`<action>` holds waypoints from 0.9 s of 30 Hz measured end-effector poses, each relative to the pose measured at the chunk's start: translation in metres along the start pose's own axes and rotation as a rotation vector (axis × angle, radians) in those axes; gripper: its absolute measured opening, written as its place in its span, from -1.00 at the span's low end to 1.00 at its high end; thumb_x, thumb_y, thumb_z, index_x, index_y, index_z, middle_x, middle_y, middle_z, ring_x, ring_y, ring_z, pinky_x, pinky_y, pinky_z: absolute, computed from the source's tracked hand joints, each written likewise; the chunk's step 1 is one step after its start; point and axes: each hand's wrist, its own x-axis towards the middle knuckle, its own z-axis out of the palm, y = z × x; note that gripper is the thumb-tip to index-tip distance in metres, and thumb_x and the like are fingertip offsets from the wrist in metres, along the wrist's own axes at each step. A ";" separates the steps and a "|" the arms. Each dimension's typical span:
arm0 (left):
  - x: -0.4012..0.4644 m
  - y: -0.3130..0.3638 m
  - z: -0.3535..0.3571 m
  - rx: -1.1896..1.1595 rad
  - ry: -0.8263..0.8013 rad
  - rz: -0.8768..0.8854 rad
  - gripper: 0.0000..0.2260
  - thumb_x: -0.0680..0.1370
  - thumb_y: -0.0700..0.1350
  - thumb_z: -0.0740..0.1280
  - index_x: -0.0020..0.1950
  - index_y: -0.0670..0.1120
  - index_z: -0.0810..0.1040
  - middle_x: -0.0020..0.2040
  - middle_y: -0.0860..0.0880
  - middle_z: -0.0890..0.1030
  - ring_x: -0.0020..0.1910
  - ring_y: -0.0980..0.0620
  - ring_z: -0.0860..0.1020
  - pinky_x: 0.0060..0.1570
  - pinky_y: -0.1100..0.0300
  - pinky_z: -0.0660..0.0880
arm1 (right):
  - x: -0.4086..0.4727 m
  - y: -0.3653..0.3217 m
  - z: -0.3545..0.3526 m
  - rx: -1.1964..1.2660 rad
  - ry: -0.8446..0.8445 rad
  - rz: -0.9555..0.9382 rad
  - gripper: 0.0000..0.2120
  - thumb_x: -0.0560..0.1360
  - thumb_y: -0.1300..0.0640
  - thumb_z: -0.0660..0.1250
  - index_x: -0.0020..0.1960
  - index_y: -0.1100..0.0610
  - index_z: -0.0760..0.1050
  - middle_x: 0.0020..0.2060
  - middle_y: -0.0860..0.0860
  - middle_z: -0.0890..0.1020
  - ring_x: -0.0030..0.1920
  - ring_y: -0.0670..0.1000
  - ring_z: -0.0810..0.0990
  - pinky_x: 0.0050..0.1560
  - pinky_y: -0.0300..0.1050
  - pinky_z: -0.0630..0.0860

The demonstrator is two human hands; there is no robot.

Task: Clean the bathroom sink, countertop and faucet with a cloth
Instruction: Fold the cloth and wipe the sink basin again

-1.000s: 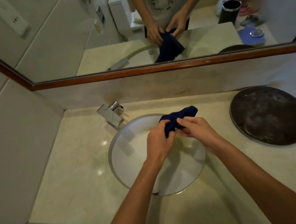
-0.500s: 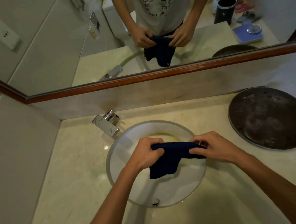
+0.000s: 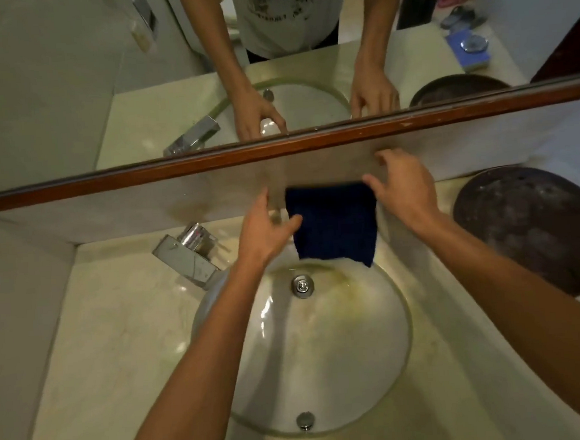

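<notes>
Two hands were wringing and stretching the dark blue cloth (image 3: 333,225) over the basin half a second ago; now it lies spread as a flat rectangle between them, on the back strip of the worktop (image 3: 101,336) with its near edge drooping over the rim of the sink (image 3: 325,354). That reads as the folding step finished and the wiping about to start (the greenish staining in the bowl below the cloth has not been touched). Going left to right: one chrome faucet (image 3: 188,258) sits just left of the left hand; one left hand (image 3: 265,228) rests with straight fingers at the cloth's left edge, thumb touching it, gripping nothing; one cloth; one right hand (image 3: 404,187) hovers spread and loose at the cloth's upper right corner, whether its fingertips touch the fabric I cannot tell; one round dark tray (image 3: 533,230) lies well to the right of that hand. Below the hands the bowl shows one drain plug (image 3: 302,285) and one overflow fitting (image 3: 305,419) on the near wall. One mirror (image 3: 66,81) runs above everything, repeating both hands.
</notes>
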 end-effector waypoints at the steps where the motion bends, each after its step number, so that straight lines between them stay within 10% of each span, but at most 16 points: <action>1: -0.013 -0.015 0.010 0.028 0.015 0.012 -0.30 0.53 0.02 0.48 0.60 -0.10 0.29 0.51 -0.08 0.44 0.46 -0.05 0.43 0.42 0.06 0.38 | -0.007 -0.006 0.013 -0.010 0.056 -0.031 -0.59 0.59 0.01 0.37 0.37 0.16 0.50 0.22 0.12 0.60 0.19 0.17 0.58 0.11 0.10 0.56; 8: -0.130 -0.129 0.080 0.079 -0.121 0.016 -0.74 0.61 -0.06 0.36 0.30 0.02 0.59 0.29 0.10 0.58 0.23 0.07 0.58 0.13 0.38 0.34 | -0.026 -0.026 0.125 -0.140 -0.089 -0.327 -0.50 0.60 -0.10 0.24 0.42 0.16 0.49 0.29 0.11 0.59 0.27 0.18 0.53 0.20 0.14 0.53; 20: -0.176 -0.192 0.107 0.063 -0.061 -0.010 -0.81 0.59 0.02 0.24 0.06 0.09 0.65 0.07 0.23 0.59 -0.03 0.20 0.61 -0.02 0.23 0.54 | -0.014 -0.096 0.203 -0.165 -0.024 -0.457 -0.54 0.63 -0.10 0.24 0.47 0.06 0.46 0.32 0.04 0.57 0.31 0.15 0.51 0.26 0.09 0.39; 27: -0.193 -0.197 0.119 0.151 -0.070 -0.018 -0.87 0.62 -0.07 0.32 0.04 0.08 0.67 0.07 0.25 0.60 -0.06 0.19 0.63 -0.11 0.29 0.49 | -0.010 0.001 0.163 -0.072 -0.024 -0.404 -0.58 0.63 -0.05 0.21 0.47 -0.02 0.45 0.35 0.01 0.55 0.32 0.15 0.48 0.29 0.11 0.38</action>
